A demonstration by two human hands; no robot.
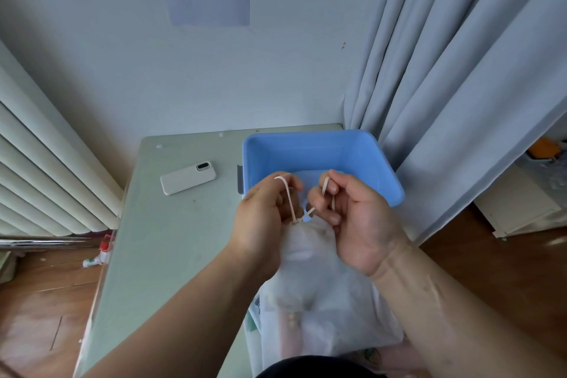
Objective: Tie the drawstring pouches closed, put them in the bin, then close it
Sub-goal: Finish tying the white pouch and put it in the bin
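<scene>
On the table (171, 255), your left hand (264, 224) and right hand (352, 218) each pinch the drawstring (290, 199) above the pouch (310, 252); the knot is unfinished, the bin (383, 175) open.

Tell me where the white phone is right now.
In the head view, the white phone lies flat on the table, left of the blue bin and beyond the left hand, which pinches the drawstring; it touches neither.

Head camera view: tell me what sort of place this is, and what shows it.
Probably a room in a home, perhaps a bedroom corner, rather than a workshop: a ribbed radiator along the left wall, long grey curtains hanging to the floor, and a wooden floor around a small table.
</scene>
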